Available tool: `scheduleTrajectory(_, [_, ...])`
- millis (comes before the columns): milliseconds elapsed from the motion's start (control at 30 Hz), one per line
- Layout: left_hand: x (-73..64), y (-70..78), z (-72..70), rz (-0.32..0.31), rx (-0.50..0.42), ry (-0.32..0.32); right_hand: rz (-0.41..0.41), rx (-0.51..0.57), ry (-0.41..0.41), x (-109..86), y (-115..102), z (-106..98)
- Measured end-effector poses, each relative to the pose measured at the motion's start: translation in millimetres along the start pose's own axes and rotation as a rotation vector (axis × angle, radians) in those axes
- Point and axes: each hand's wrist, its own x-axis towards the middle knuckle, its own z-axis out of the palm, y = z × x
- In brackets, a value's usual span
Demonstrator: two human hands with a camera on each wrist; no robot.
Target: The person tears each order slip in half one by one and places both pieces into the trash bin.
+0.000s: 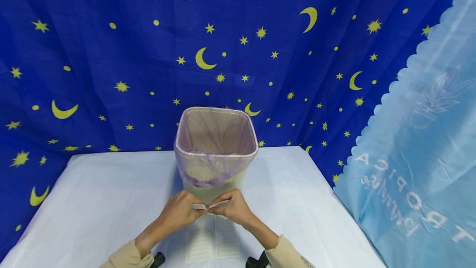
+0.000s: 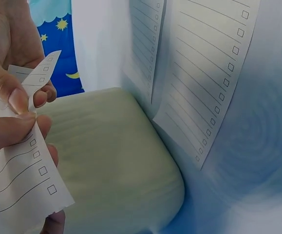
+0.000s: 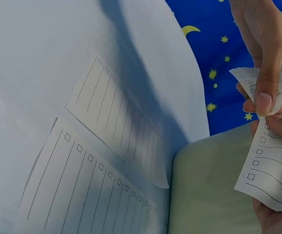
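In the head view, my left hand [image 1: 181, 209] and right hand [image 1: 238, 208] meet in front of the bin, thumbs and fingertips close together. Between them they pinch a white paper sheet [image 2: 14, 190] printed with ruled lines and small checkboxes. The left wrist view has the sheet bent sharply at the meeting thumbs, one part spreading from each hand. Its lower edge there looks ragged. Just beyond the hands stands a pale square wastebasket [image 1: 193, 184], lined with a translucent purple bag [image 1: 219, 164] folded over its rim.
Two more checklist sheets lie side by side on the white tablecloth, the left sheet [image 1: 199, 241] and the right sheet [image 1: 227, 239], below the hands. A blue starry curtain [image 1: 141, 61] hangs behind the table, and a light blue curtain [image 1: 416, 144] on the right.
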Motion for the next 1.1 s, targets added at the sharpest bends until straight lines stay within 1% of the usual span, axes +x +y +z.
scheduleTrajectory(133, [-1.2, 1.9, 1.8, 0.019, 0.022, 0.013, 0.028, 0.031, -0.001, -1.1, 3, -1])
scheduleTrajectory(267, [-2.6, 3.8, 3.2, 0.028, 0.014, 0.031, 0.051, 0.041, 0.009, 2.6, 24, 2])
scheduleTrajectory(400, [-4.4, 5.0, 5.4, 0.028, -0.007, 0.05, 0.064, 0.057, 0.032, 4.9, 40, 4])
scheduleTrajectory(600, [-6.5, 4.9, 8.7, 0.034, -0.021, 0.088, 0.11, 0.106, 0.073, 4.3, 46, 5])
scheduleTrajectory(667, [-6.8, 4.9, 9.7, 0.035, -0.021, 0.096, 0.107, 0.103, 0.087, 3.7, 46, 5])
scheduleTrajectory(767, [-7.2, 4.6, 10.6, 0.031, -0.021, 0.093, 0.101, 0.078, 0.096, 3.5, 46, 4])
scheduleTrajectory(900, [-8.2, 4.1, 10.0, 0.01, -0.033, 0.076, 0.102, 0.031, 0.107, 2.7, 43, 4])
scheduleTrajectory(1000, [-8.8, 3.6, 8.1, -0.019, -0.058, 0.055, 0.111, -0.001, 0.107, -1.2, 30, 3])
scheduleTrajectory(1033, [-8.9, 3.5, 7.5, -0.038, -0.064, 0.045, 0.112, -0.004, 0.105, -2.0, 30, 3])
scheduleTrajectory(1067, [-8.9, 3.6, 7.5, -0.068, -0.056, 0.042, 0.106, -0.008, 0.102, -2.6, 31, 3])
scheduleTrajectory(1100, [-9.0, 4.0, 7.8, -0.105, -0.048, 0.039, 0.102, -0.014, 0.096, -3.8, 28, 2])
